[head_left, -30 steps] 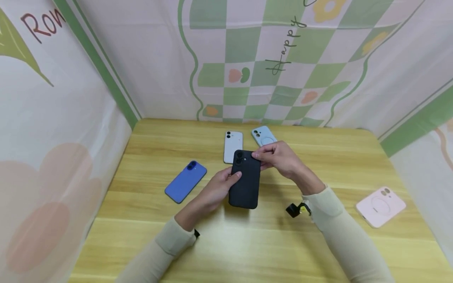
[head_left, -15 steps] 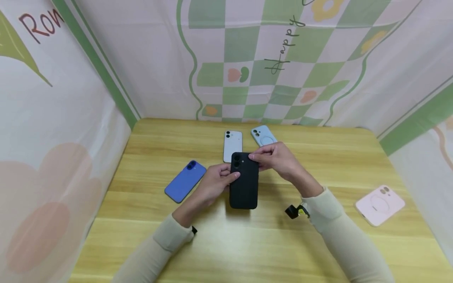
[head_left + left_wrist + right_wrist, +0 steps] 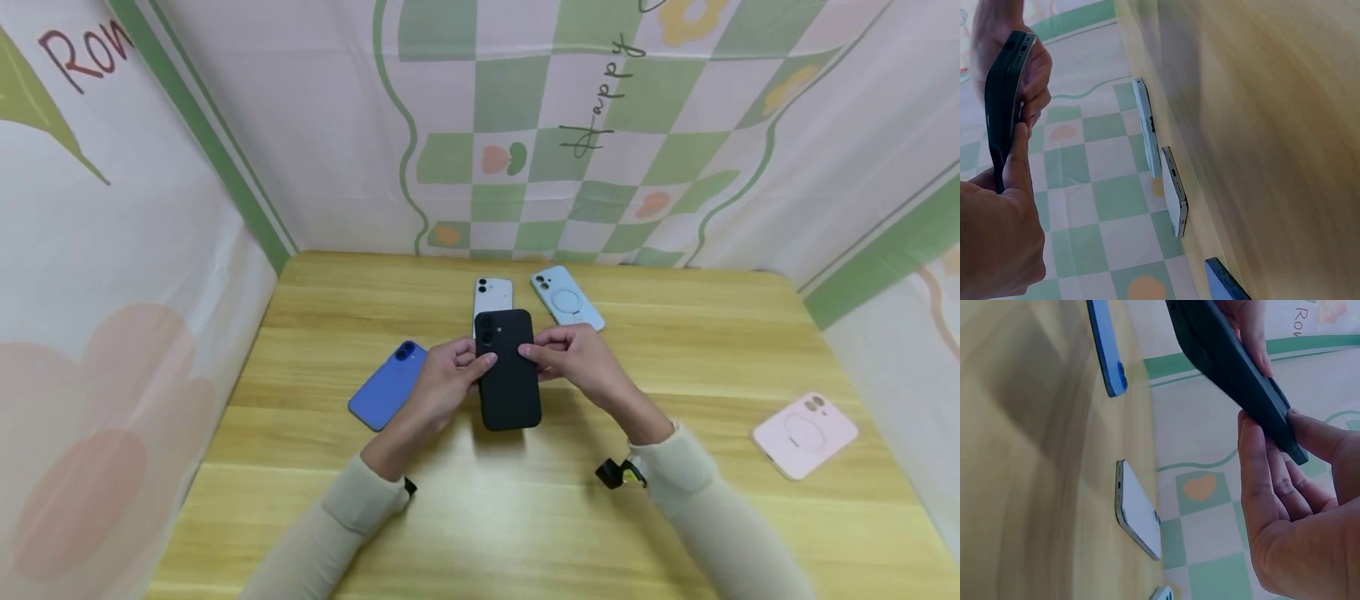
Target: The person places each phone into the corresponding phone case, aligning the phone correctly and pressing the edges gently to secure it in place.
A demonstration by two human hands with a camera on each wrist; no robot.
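A phone in a black case [image 3: 510,396] is held above the table, its camera end pointing away from me. My left hand [image 3: 438,383] pinches its left edge, the thumb lying on the back. On the opposite edge my right hand [image 3: 581,358] pinches it, with that thumb also on the back. Seen from the left wrist, the black case [image 3: 1001,100] is edge-on, and a port and small holes show at its end. The right wrist view has the black case [image 3: 1235,369] between thumb and fingers. Its underside is hidden in the head view.
A white phone [image 3: 493,292] lies behind the black case, partly covered. A light blue phone case [image 3: 567,300] is right of it. The blue phone [image 3: 382,392] lies beside my left hand, and a pink phone case [image 3: 806,437] at far right. Patterned cloth [image 3: 337,167] walls the table [image 3: 495,525].
My right hand has slid from the top corner down the black case's right edge. The case has shifted slightly left and away from me, uncovering more of the light blue case.
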